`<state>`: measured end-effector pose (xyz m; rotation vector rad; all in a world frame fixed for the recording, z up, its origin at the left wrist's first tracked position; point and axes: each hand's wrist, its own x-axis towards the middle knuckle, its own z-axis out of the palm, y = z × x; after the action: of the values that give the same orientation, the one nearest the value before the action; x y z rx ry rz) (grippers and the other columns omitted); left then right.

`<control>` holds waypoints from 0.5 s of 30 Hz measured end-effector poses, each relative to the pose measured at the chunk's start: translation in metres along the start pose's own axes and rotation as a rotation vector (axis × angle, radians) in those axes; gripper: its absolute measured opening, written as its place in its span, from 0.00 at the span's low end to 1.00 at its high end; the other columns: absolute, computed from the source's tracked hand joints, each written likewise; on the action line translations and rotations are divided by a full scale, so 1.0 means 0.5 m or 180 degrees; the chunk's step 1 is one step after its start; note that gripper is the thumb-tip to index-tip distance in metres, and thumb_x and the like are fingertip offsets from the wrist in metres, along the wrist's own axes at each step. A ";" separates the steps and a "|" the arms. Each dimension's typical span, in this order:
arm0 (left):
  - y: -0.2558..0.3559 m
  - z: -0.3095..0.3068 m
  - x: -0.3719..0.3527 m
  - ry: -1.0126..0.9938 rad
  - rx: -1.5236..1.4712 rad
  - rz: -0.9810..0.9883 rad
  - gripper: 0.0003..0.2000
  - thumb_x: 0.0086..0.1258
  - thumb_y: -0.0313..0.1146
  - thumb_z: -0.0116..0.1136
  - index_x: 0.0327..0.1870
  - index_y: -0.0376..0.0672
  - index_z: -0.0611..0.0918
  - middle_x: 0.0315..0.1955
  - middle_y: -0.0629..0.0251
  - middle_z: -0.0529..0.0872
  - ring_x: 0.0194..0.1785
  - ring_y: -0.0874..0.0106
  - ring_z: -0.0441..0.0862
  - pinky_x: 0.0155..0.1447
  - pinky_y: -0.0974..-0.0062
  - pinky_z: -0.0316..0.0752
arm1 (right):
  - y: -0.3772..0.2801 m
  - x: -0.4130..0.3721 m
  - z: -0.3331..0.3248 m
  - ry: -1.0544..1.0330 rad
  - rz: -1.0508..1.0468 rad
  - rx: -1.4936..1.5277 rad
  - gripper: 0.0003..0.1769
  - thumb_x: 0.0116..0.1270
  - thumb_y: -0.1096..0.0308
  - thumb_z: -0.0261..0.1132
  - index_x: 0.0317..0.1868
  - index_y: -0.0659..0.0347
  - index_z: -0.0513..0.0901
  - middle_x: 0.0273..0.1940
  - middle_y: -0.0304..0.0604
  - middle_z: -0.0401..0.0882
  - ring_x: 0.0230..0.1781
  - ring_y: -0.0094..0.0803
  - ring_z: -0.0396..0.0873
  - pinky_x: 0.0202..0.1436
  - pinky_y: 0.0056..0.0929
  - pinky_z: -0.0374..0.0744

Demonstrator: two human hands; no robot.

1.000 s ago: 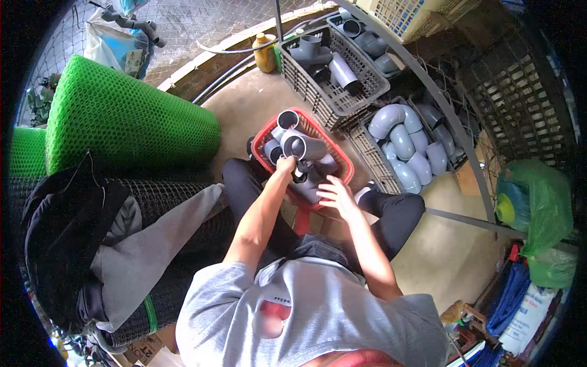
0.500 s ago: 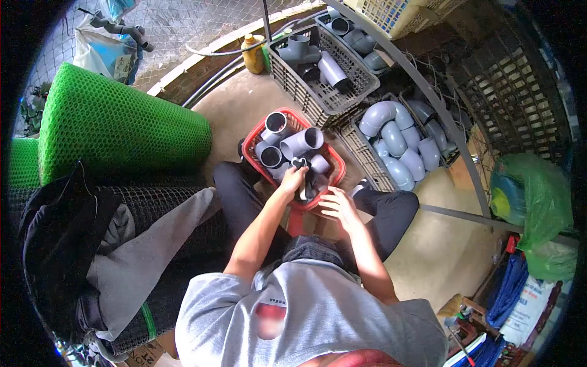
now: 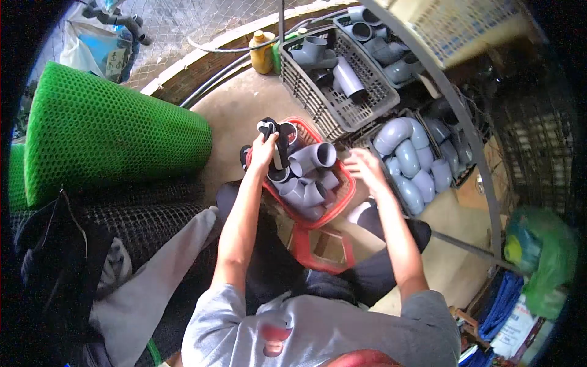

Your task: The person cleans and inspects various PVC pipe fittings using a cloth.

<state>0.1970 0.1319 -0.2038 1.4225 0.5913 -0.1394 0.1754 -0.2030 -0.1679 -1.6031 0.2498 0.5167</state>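
Observation:
My left hand [image 3: 263, 151] grips a long black-and-white item [image 3: 280, 148] with a looped white-edged top, whose kind I cannot tell. It is held upright over the left side of a red plastic basket [image 3: 342, 205]. Grey pipe fittings fill the basket, among them a tee-shaped fitting [image 3: 312, 159] and an elbow [image 3: 304, 193]. By the basket's right rim is my right hand [image 3: 365, 166], fingers stretched out, slightly blurred, with nothing in them.
A grey crate [image 3: 391, 98] with a few fittings stands ahead; another holds curved elbows [image 3: 406, 156]. A red plastic frame [image 3: 299, 248] is between my legs. Green mesh rolls [image 3: 116, 134] lie left. A yellow bottle [image 3: 262, 55] stands behind. A metal bar [image 3: 471, 122] crosses the right.
My left hand has raised the black-and-white item from the basket's near side to its far left. My right hand has moved forward and right. The basket sits farther from my body.

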 end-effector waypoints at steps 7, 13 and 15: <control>0.030 0.026 -0.008 -0.0179 0.1121 0.0988 0.16 0.72 0.39 0.64 0.53 0.37 0.85 0.39 0.57 0.90 0.44 0.69 0.86 0.53 0.68 0.78 | -0.113 0.433 -0.007 0.0108 -0.0160 0.0064 0.20 0.79 0.63 0.61 0.67 0.60 0.73 0.49 0.51 0.87 0.42 0.36 0.90 0.38 0.31 0.89; 0.037 0.009 0.011 -0.0138 0.1210 0.0822 0.11 0.74 0.33 0.63 0.50 0.35 0.85 0.32 0.63 0.88 0.38 0.76 0.82 0.48 0.73 0.78 | -0.249 0.753 0.127 0.0674 -0.1012 -0.1606 0.50 0.65 0.70 0.74 0.82 0.37 0.55 0.54 0.55 0.80 0.39 0.35 0.86 0.32 0.42 0.91; 0.051 0.006 0.011 -0.0151 0.1193 0.0702 0.11 0.74 0.34 0.63 0.48 0.35 0.85 0.30 0.65 0.86 0.35 0.77 0.80 0.44 0.72 0.77 | -0.289 0.818 0.167 0.0723 -0.0791 -0.1704 0.52 0.62 0.69 0.76 0.81 0.32 0.57 0.64 0.57 0.76 0.47 0.49 0.87 0.27 0.45 0.91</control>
<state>0.2136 0.1349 -0.1836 1.8321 0.3764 -0.1115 0.5827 -0.0461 -0.2345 -2.1842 0.0785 0.2130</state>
